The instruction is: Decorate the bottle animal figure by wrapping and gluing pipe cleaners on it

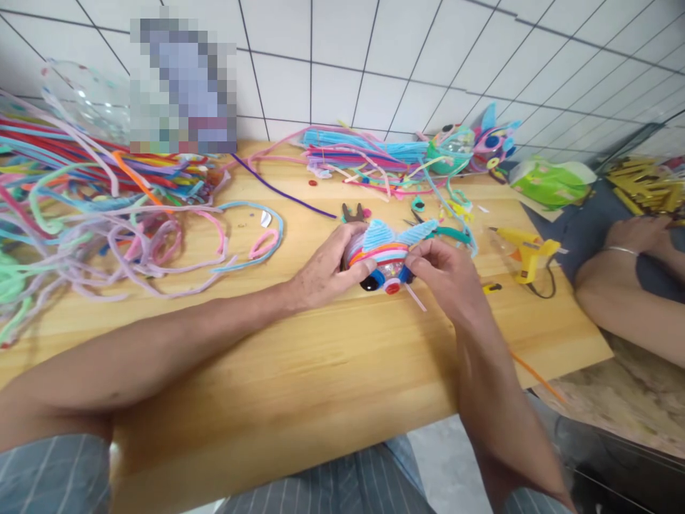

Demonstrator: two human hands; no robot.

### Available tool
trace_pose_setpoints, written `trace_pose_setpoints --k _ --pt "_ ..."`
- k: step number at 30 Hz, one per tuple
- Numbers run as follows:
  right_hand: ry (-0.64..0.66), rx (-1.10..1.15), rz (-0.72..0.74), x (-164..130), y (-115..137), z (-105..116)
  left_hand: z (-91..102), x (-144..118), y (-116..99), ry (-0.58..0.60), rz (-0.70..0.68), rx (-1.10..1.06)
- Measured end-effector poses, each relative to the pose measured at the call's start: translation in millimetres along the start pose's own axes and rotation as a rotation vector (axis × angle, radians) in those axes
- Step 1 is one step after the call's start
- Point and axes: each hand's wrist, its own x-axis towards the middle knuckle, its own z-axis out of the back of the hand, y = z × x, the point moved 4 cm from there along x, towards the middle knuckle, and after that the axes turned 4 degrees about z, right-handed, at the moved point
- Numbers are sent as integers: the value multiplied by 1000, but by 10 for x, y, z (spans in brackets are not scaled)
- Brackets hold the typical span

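A small pipe-cleaner figure (386, 255) rests on the wooden table (300, 371), wound in pink, orange and blue bands with light-blue ears, a black eye and a red nose. My left hand (326, 270) grips its left side. My right hand (447, 275) holds its right side, fingers pinched at a thin pink pipe cleaner (416, 297) that sticks out below.
A big tangle of coloured pipe cleaners (96, 207) covers the table's left. More pipe cleaners and a finished figure (481, 143) lie at the back. Pliers (354, 212), a yellow glue gun (527, 251) and a green bag (551, 184) sit nearby. Another person's arm (621, 285) rests at right.
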Motion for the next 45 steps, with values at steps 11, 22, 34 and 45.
trace_pose_setpoints --k 11,22,34,45 --pt "54 277 -83 59 -40 -81 30 -17 -7 40 25 -42" --pt "85 371 -96 42 -47 -43 6 -7 -26 54 44 -153" --pt "-97 167 7 2 -179 -96 10 -15 -22 59 70 -153" --pt "-2 234 -30 29 -254 -176 13 -7 7 49 39 -113"
